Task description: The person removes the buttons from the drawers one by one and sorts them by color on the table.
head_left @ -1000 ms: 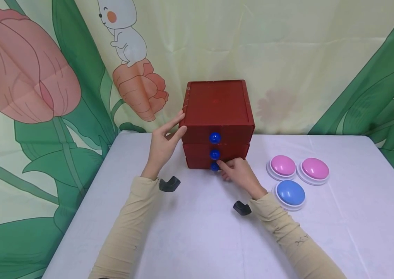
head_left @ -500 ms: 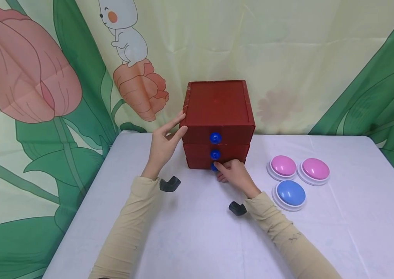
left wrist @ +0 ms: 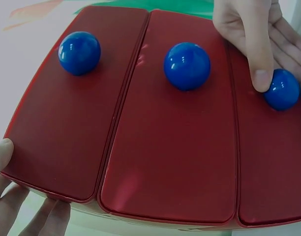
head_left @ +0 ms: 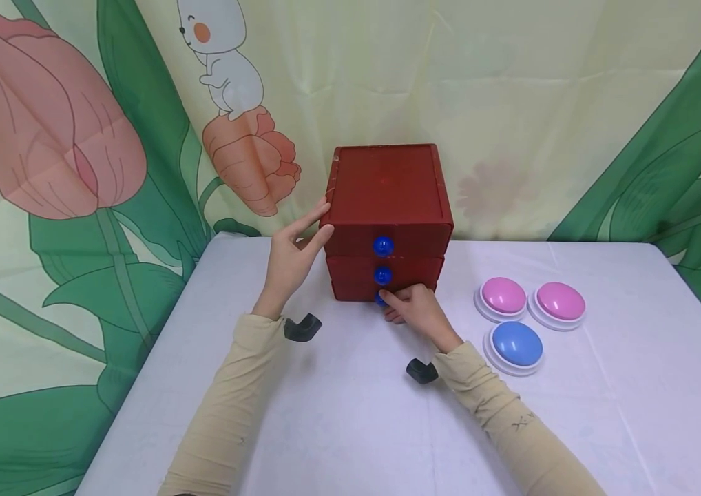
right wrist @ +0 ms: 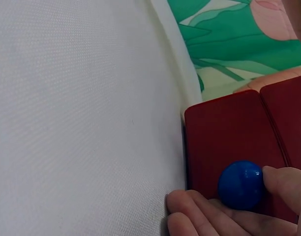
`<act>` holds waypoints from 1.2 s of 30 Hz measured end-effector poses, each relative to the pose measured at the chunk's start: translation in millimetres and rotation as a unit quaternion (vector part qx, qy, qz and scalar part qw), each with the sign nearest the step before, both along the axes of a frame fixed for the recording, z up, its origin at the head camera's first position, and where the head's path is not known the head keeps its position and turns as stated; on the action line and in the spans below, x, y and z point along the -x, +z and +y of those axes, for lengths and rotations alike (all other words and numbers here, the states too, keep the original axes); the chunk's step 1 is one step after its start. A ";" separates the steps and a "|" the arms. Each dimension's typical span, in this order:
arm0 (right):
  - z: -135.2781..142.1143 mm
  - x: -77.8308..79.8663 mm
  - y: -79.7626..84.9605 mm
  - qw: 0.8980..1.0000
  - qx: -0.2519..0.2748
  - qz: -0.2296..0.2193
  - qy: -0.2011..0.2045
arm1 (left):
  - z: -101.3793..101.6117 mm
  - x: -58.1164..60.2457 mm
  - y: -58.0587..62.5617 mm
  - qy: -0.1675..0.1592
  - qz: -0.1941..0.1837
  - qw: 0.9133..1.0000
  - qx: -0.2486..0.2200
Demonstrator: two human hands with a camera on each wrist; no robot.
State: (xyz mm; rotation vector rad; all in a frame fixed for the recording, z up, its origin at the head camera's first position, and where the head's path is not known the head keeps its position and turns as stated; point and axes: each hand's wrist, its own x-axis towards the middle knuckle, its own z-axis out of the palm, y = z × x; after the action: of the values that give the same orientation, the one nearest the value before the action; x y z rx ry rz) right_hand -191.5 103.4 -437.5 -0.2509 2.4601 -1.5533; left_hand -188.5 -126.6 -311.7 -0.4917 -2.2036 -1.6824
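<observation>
A dark red cabinet [head_left: 388,182] with three stacked drawers stands at the back of the table, a round blue knob on each front. My left hand [head_left: 288,265] rests on its left side, fingers extended along the wall and the thumb at the front edge. With thumb and fingers, my right hand [head_left: 419,310] pinches the lowest drawer knob [right wrist: 240,185]; the thumb tip shows against the ball in the left wrist view. The middle knob [left wrist: 187,66] and top knob [left wrist: 79,53] are untouched. All three drawer fronts sit flush.
To the right on the white tablecloth [head_left: 350,427] are two pink push buttons, the nearer one [head_left: 504,295] and the farther one [head_left: 561,301], with a blue push button [head_left: 516,344] in front. A printed curtain [head_left: 511,103] hangs right behind the cabinet.
My right hand has shifted slightly left, its thumb coming over the lowest drawer knob; it barely moves in the last half second. My left hand and the cabinet stay put.
</observation>
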 end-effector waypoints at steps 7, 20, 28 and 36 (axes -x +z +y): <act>0.0 -3.5 1.2 1.000 -0.010 -0.003 -0.003 | -0.6 0.1 -2.0 0.000 0.003 1.000 -0.002; 0.0 -14.9 -1.1 1.000 -0.014 -0.010 -0.001 | -1.8 0.9 -4.7 -0.008 0.007 1.000 -0.014; 0.2 -22.1 -0.1 1.000 -0.018 -0.007 0.006 | -1.9 0.9 -4.1 -0.007 0.004 1.000 -0.013; 1.7 -28.7 0.6 1.000 -0.016 -0.006 0.015 | -1.9 0.7 -2.6 -0.007 0.002 1.000 -0.010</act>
State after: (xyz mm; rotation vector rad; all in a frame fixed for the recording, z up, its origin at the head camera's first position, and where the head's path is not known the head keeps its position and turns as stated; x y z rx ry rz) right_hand -162.8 105.1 -436.9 -0.2723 2.4581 -1.4976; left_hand -189.2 -128.6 -314.3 -0.5053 -2.1819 -1.7075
